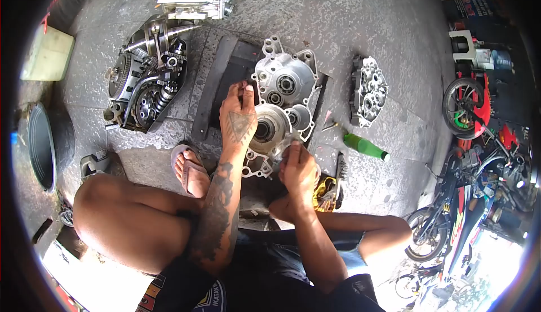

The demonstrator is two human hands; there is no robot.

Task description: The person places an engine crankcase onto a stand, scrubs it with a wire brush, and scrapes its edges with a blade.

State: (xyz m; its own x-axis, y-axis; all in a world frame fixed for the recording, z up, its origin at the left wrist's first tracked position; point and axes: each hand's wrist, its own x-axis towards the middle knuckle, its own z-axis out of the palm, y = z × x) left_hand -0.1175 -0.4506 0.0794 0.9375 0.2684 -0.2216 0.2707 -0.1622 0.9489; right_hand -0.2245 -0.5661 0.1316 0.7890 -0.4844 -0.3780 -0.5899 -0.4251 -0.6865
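A silver engine crankcase half (284, 72), with several round bearings, lies on a dark mat (225, 58) between my feet. My left hand (239, 115) is at the casing's left edge, its fingers curled against the rim and holding it. At the lower right of the casing, my right hand (297, 168) has its fingers pressed together around something small and blurred that I cannot make out.
Left of the mat, a tray (147, 81) holds gears and a crankshaft. A metal block (191, 1) lies beyond it. To the right are another casing (370, 92), a green bottle (365, 146), a brush (341, 171) and motorcycles (456, 216). A basin (42, 146) stands far left.
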